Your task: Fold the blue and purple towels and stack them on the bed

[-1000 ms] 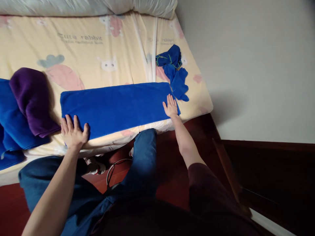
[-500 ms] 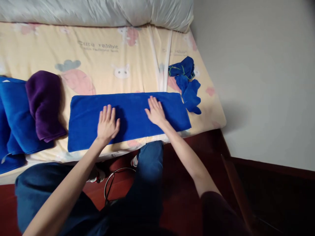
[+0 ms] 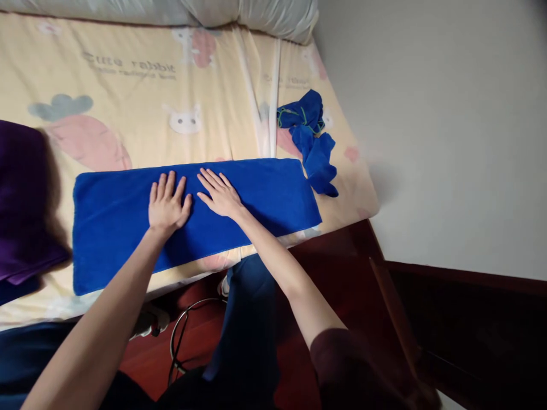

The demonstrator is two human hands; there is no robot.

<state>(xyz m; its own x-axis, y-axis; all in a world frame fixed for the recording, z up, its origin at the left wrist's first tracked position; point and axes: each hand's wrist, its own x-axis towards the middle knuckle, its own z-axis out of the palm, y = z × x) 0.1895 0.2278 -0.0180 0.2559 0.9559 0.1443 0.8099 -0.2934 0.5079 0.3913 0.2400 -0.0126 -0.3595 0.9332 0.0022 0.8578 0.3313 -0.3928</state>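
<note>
A blue towel (image 3: pixel 115 216) lies as a long flat rectangle along the near edge of the bed. My left hand (image 3: pixel 168 200) rests palm down on its middle-left part, fingers spread. Just to the right, my right hand (image 3: pixel 220 192) is laid flat on the same cloth, fingers stretched toward the upper left. A narrow strip of blue shows between the two hands. Neither hand grips anything. The palms hide small patches of the towel.
Crumpled blue cloths (image 3: pixel 314 148), one with green edging, lie past the towel's right end. At the left is a folded purple cloth (image 3: pixel 21 205). The bed (image 3: pixel 231 114) has a rabbit-print sheet, with a grey quilt (image 3: pixel 256 17) behind and a wall (image 3: pixel 436 142) at right. A cable (image 3: pixel 173 341) loops on the floor.
My right hand has slid left across the towel, closer to my left hand. The view has shifted, so the purple cloth now sits partly cut off at the left edge.
</note>
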